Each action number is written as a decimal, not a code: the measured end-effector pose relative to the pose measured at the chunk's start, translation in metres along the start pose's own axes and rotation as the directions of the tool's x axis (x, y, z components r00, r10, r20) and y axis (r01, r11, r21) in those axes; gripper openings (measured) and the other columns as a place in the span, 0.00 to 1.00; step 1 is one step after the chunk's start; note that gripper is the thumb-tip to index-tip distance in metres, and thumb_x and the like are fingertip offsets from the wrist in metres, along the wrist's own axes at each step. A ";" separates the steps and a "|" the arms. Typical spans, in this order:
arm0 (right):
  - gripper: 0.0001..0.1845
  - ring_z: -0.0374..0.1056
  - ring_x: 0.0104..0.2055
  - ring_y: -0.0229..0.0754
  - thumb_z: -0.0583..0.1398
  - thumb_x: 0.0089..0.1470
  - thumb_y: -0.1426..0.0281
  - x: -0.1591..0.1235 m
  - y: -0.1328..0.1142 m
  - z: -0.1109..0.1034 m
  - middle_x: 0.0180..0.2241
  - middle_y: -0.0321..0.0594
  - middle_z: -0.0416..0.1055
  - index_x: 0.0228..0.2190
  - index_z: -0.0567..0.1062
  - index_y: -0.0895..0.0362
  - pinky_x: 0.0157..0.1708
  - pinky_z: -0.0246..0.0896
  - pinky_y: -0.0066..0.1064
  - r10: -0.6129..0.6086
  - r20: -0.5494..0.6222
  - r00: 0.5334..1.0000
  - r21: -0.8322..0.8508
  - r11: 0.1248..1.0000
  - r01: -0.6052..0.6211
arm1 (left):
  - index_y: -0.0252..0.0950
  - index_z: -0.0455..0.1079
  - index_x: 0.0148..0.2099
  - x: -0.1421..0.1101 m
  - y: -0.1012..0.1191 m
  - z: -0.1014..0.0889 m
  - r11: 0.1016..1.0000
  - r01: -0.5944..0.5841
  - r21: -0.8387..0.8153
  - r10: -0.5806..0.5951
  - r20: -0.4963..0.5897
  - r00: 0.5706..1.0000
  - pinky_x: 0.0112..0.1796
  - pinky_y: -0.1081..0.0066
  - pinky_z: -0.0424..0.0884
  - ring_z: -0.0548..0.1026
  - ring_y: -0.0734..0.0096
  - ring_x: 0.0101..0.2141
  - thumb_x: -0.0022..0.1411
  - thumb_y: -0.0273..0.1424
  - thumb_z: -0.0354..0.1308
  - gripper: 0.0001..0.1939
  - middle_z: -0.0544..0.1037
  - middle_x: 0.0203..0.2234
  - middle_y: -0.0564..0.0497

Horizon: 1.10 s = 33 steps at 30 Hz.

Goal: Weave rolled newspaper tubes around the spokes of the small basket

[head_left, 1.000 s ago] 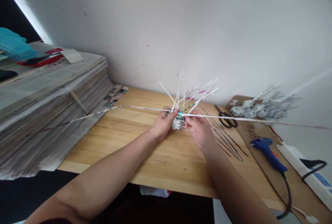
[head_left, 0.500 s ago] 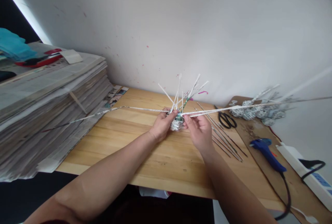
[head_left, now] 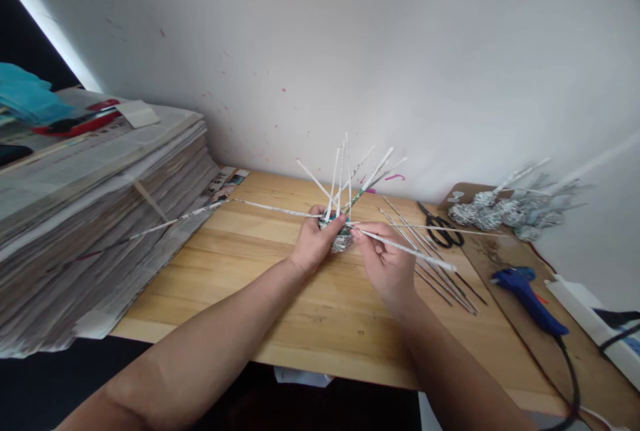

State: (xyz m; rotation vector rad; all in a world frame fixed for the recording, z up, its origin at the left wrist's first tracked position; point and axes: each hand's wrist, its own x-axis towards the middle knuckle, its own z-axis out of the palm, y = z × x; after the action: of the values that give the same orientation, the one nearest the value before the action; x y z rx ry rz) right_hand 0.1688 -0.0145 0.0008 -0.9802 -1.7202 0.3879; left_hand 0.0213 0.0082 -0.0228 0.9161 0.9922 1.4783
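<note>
At frame centre, your left hand [head_left: 316, 238] grips the small woven paper piece [head_left: 342, 243]; your right hand [head_left: 387, 259] pinches a paper strip [head_left: 430, 258] beside it. You have tabletop [head_left: 225, 264] leftward to the newspaper stack [head_left: 167, 171]. Your hands partly hide the weave; the power strip [head_left: 580, 324] is cut off lower right; newsprint blurs unreadably

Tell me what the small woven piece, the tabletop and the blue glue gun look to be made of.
Woven piece: probably rolled newspaper, matte, judging by its print-like speckle. Tabletop: wood or wood-look laminate, faintly glossy, with visible grain. Glue gun: likely plastic, smooth and evenly coloured.
</note>
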 end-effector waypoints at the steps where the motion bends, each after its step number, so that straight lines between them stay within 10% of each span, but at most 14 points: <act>1: 0.05 0.77 0.41 0.46 0.63 0.62 0.68 0.002 -0.001 -0.002 0.37 0.41 0.81 0.37 0.80 0.50 0.44 0.73 0.41 -0.052 -0.010 0.999 -0.049 0.997 0.052 | 0.37 0.65 0.38 0.000 0.001 -0.001 0.999 -0.020 0.038 0.020 0.017 1.000 0.34 0.72 0.68 0.71 0.74 0.29 0.52 0.44 0.72 0.22 0.72 0.28 0.56; 7: 0.06 0.76 0.44 0.47 0.61 0.62 0.71 0.009 -0.003 -0.008 0.39 0.41 0.81 0.35 0.79 0.50 0.48 0.71 0.43 -0.193 -0.035 0.981 -0.166 0.969 0.185 | 0.37 0.67 0.39 -0.001 0.007 -0.004 0.961 -0.159 0.225 0.135 0.119 0.984 0.37 0.72 0.67 0.70 0.73 0.32 0.58 0.39 0.68 0.15 0.72 0.31 0.54; 20: 0.07 0.75 0.39 0.44 0.61 0.62 0.68 0.009 0.002 -0.012 0.37 0.41 0.80 0.31 0.77 0.52 0.40 0.71 0.37 -0.059 -0.038 0.998 -0.144 0.988 0.053 | 0.35 0.73 0.55 -0.003 0.013 -0.008 0.885 -0.327 0.331 0.143 0.475 0.868 0.56 0.63 0.67 0.74 0.57 0.52 0.64 0.42 0.63 0.21 0.78 0.51 0.42; 33: 0.07 0.74 0.35 0.40 0.63 0.61 0.70 0.012 0.004 -0.007 0.32 0.38 0.79 0.30 0.76 0.53 0.37 0.69 0.32 -0.141 -0.052 0.989 -0.165 0.978 0.131 | 0.32 0.72 0.55 -0.003 0.008 -0.008 0.806 -0.420 0.417 0.167 0.521 0.837 0.54 0.61 0.68 0.75 0.56 0.51 0.62 0.40 0.65 0.23 0.78 0.50 0.40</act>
State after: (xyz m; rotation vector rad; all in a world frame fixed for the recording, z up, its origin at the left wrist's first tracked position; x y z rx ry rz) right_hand 0.1759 -0.0047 0.0083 -0.9722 -1.7698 0.1291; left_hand 0.0119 0.0037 -0.0185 1.8089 0.9171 1.1557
